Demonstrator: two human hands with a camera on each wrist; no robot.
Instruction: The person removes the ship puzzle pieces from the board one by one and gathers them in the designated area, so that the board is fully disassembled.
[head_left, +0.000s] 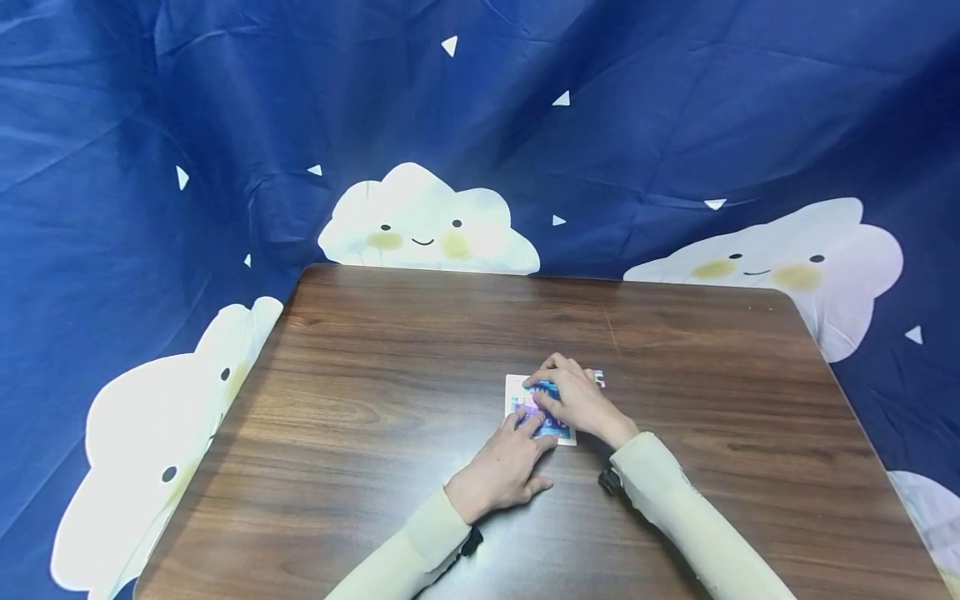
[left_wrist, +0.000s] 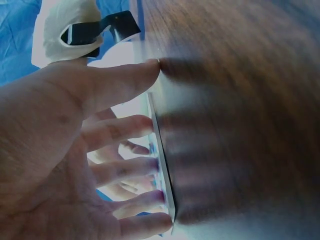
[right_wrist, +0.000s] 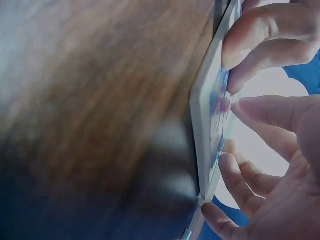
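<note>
A small jigsaw puzzle (head_left: 555,427), blue and purple in a white border, lies flat on the table under both hands. My left hand (head_left: 502,467) rests its spread fingertips on the near left part; its thumb is off the board, near the tabletop. From the right, my right hand (head_left: 581,400) reaches over the puzzle, its fingertips touching the far side and its thumb over the middle. The board's pale edge (right_wrist: 201,125) shows in the right wrist view. A loose puzzle piece (head_left: 600,378) sits beyond the right hand, partly hidden by it. The hands cover much of the picture.
The brown wood-grain table (head_left: 390,367) extends around the puzzle on all sides. Behind it hangs a blue cloth (head_left: 637,142) with white clouds and triangles. A black strap (head_left: 611,480) is at the right cuff, another black strap (head_left: 472,542) at the left.
</note>
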